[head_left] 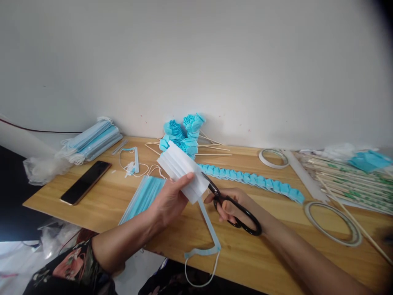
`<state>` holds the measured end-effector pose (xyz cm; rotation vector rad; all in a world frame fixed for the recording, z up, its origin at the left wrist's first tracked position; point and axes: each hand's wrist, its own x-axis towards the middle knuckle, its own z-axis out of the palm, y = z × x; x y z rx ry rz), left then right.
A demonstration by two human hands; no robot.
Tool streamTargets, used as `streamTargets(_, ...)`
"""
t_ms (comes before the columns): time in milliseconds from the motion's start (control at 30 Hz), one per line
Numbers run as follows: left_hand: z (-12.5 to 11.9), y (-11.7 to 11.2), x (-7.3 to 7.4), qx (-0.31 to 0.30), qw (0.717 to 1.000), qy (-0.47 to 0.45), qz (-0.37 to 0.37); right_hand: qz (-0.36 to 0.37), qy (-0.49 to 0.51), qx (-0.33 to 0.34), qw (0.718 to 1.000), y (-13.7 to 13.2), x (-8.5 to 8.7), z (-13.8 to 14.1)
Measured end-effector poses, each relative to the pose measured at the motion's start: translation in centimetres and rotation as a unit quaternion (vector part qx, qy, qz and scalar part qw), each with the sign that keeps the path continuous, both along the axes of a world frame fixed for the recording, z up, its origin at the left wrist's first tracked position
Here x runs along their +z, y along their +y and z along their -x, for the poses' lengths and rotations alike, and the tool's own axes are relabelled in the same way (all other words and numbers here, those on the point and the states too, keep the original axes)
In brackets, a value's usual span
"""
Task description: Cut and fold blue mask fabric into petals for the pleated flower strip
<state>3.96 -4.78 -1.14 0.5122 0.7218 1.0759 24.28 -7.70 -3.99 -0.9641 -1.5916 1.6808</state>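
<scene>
My left hand [172, 199] is closed around a pleated face mask [181, 168], white side up, held above the wooden table [101, 205]. My right hand [236, 205] grips black scissors [233, 207] whose blades meet the mask's right edge. A cut blue edge strip with its ear loop [208, 229] dangles from the mask down over the table's front edge.
A stack of blue masks [92, 141] and a phone [86, 181] lie at the left. One flat mask [143, 198] sits under my left arm. Blue mask flowers on sticks [184, 137], a folded blue strip [251, 180], two tape rolls [333, 223], and packed chopsticks [346, 180] lie to the right.
</scene>
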Motion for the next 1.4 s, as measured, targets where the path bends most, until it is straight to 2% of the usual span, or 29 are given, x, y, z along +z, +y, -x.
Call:
streamTargets(133, -0.5, 0.7, 0.2, 0.013, 0.995, 0.094, -0.018, -0.003, -0.025, -0.016, 1.000, 0.2, 0.1, -0.1)
streamTargets(267, -0.5, 1.6, 0.2, 0.018, 0.987, 0.140, -0.081, -0.015, -0.008, -0.016, 1.000, 0.3, 0.1, -0.1)
streamTargets(433, -0.3, 2.5, -0.6, 0.017, 0.975, 0.183, -0.123, -0.007, -0.014, -0.038, 0.999, 0.4, 0.1, -0.1)
streamTargets(567, -0.3, 2.8, -1.5, 0.026, 0.971, 0.197, -0.131, 0.000, -0.028, -0.045, 0.999, 0.6, 0.1, -0.4)
streamTargets(700, -0.1, 2.8, -2.1, 0.014, 0.968, 0.210, -0.138, -0.027, -0.047, -0.046, 0.997, 0.7, 0.2, -0.4)
streamTargets(967, 0.2, 2.8, -2.4, 0.007, 0.971, 0.203, -0.129, -0.038, -0.102, -0.059, 0.992, 0.6, 0.0, -0.1)
streamTargets(1133, 0.0, 2.6, -2.7, 0.005, 0.970, 0.213, -0.117, -0.049, -0.090, -0.051, 0.993, 0.5, -0.2, 0.2)
streamTargets(1400, -0.1, 2.4, -3.3, -0.005, 0.974, 0.196, -0.115, -0.041, -0.094, -0.073, 0.992, 0.2, 0.0, 0.4)
